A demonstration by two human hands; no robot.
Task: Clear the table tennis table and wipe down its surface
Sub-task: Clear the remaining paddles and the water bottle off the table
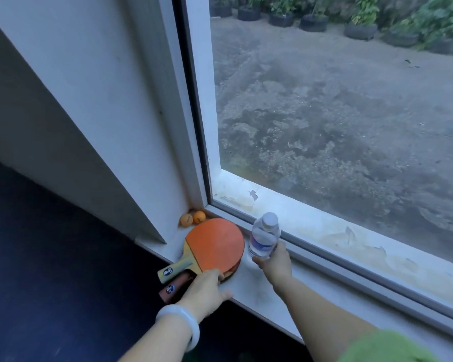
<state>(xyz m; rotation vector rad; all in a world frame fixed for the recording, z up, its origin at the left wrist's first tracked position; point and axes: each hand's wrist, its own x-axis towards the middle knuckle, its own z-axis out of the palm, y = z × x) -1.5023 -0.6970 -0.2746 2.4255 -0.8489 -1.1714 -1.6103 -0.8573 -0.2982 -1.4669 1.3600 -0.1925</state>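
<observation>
Two table tennis paddles lie stacked on the white window sill point(262, 291). The top paddle point(215, 244) shows its orange-red face; the lower paddle's dark handle point(174, 287) sticks out over the sill's edge. My left hand point(207, 288), with a white bangle on the wrist, holds the stack at its near edge, fingers curled under the blades. Two orange balls point(192, 218) sit in the sill's corner behind the paddles. My right hand point(275, 259) grips a clear plastic water bottle point(264, 237) with a white cap, upright on the sill just right of the paddles.
The window frame point(202, 152) and glass rise directly behind the sill, with a dirt yard outside. A white wall point(76, 113) closes off the left. Dark floor point(50, 270) lies below the sill.
</observation>
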